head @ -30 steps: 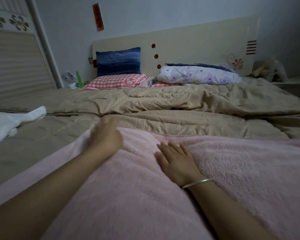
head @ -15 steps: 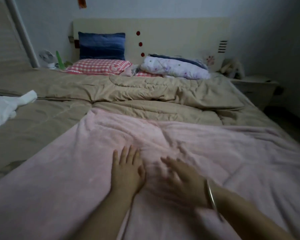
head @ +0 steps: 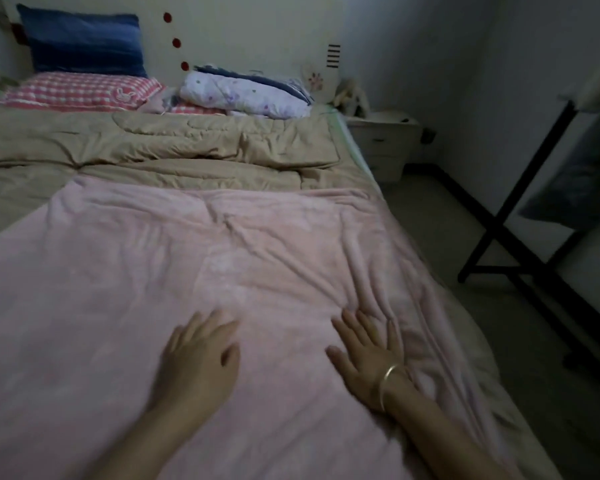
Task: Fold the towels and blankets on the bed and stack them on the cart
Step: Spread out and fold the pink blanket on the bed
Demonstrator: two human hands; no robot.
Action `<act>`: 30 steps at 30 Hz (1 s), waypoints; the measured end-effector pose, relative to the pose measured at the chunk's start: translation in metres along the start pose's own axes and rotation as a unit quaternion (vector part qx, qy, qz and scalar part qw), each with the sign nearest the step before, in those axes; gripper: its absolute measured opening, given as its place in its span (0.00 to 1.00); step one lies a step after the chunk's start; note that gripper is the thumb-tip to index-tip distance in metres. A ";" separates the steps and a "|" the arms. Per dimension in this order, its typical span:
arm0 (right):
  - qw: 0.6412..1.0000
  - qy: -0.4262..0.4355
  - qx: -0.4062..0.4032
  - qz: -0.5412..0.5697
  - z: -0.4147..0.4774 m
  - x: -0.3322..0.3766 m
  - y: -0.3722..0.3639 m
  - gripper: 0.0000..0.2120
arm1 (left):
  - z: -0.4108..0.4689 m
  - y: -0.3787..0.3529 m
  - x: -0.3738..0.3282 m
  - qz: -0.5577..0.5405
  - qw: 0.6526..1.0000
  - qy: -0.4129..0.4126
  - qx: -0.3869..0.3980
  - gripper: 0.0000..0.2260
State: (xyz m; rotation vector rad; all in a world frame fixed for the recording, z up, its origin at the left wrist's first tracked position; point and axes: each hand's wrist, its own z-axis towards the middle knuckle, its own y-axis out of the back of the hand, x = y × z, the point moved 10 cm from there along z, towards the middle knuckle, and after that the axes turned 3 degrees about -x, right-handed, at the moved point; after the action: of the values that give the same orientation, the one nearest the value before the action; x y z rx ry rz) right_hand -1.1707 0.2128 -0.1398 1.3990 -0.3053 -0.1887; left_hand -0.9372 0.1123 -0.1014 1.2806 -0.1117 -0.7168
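The pink blanket (head: 146, 271) lies spread over the near half of the bed (head: 350, 147), creased toward 3 o'clock. Both grips rest flat on it, fingers straight, holding nothing: left hand (head: 201, 358) at 6 o'clock, right hand (head: 368, 355) at 5 o'clock, touching the wrinkles. Likely trouble: the blanket's right edge droops over the bedside, so a sweep toward 3 o'clock could drag it onto the floor (head: 430, 230), and folding over creases would stack lumpy. Open room lies toward 9 and 12 o'clock, up to the tan quilt (head: 187, 147). A black-framed stand (head: 499, 216), perhaps the cart, sits at 3 o'clock, well apart.
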 end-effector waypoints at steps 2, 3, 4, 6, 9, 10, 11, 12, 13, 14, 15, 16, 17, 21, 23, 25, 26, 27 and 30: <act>0.988 -0.016 0.001 0.155 0.004 -0.008 0.006 0.36 | -0.034 -0.010 -0.061 -0.034 0.998 -0.046 0.026 0.21; 0.973 -0.028 -0.042 0.224 0.005 -0.015 0.023 0.29 | -0.049 -0.007 -0.090 -0.069 0.995 -0.072 0.014 0.19; 0.956 -0.060 -0.119 0.260 0.003 -0.038 0.045 0.21 | -0.066 -0.004 -0.122 -0.125 0.988 -0.093 0.013 0.18; 0.937 -0.142 -0.222 0.228 -0.002 -0.085 0.083 0.13 | -0.091 0.007 -0.169 -0.229 0.968 -0.099 0.025 0.13; 0.947 -0.233 -0.114 0.188 -0.001 -0.134 0.091 0.14 | -0.122 0.018 -0.213 -0.294 0.952 -0.073 0.039 0.06; 0.945 -0.246 -0.055 0.207 0.001 -0.142 0.084 0.14 | -0.130 0.015 -0.222 -0.309 0.947 -0.057 0.060 0.04; 0.943 -0.248 -0.010 0.224 -0.002 -0.146 0.078 0.14 | -0.141 0.010 -0.231 -0.319 0.943 -0.042 0.090 0.04; 0.944 -0.244 0.024 0.219 -0.004 -0.147 0.075 0.16 | -0.148 0.004 -0.237 -0.321 0.939 -0.030 0.118 0.04; 0.948 -0.240 0.046 0.205 -0.006 -0.146 0.076 0.19 | -0.153 -0.001 -0.242 -0.314 0.939 -0.023 0.138 0.04; 0.951 -0.239 0.057 0.185 -0.010 -0.147 0.077 0.21 | -0.161 -0.005 -0.247 -0.298 0.942 -0.020 0.155 0.05; 0.954 -0.240 0.059 0.167 -0.011 -0.148 0.079 0.23 | -0.166 -0.007 -0.251 -0.283 0.945 -0.021 0.162 0.06; 0.957 -0.239 0.059 0.152 -0.016 -0.150 0.079 0.24 | -0.175 -0.007 -0.257 -0.268 0.949 -0.021 0.165 0.08; 0.959 -0.236 0.061 0.147 -0.018 -0.149 0.079 0.23 | -0.180 -0.006 -0.261 -0.255 0.953 -0.024 0.161 0.10; 0.960 -0.208 0.029 0.185 -0.028 -0.134 0.073 0.28 | -0.206 -0.001 -0.284 -0.193 0.966 -0.061 0.161 0.16; 0.960 -0.201 -0.013 0.193 -0.032 -0.129 0.074 0.29 | -0.212 0.000 -0.293 -0.157 0.972 -0.081 0.153 0.17; 0.955 -0.201 -0.050 0.211 -0.035 -0.132 0.074 0.25 | -0.216 -0.006 -0.304 -0.125 0.971 -0.118 0.163 0.14; 0.951 -0.204 -0.064 0.223 -0.040 -0.136 0.075 0.22 | -0.220 -0.010 -0.310 -0.114 0.968 -0.140 0.173 0.12; 0.947 -0.210 -0.069 0.233 -0.045 -0.141 0.078 0.20 | -0.221 -0.013 -0.313 -0.113 0.964 -0.157 0.181 0.09; 0.948 -0.220 -0.053 0.225 -0.058 -0.163 0.086 0.14 | -0.226 -0.013 -0.320 -0.192 0.938 -0.182 0.223 0.04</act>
State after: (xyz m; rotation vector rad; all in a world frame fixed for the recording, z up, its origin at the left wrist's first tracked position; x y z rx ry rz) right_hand -1.3103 0.3312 -0.0790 1.1365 -0.9604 -0.1349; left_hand -1.0892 0.4732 -0.0860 1.6090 -0.3486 -1.3200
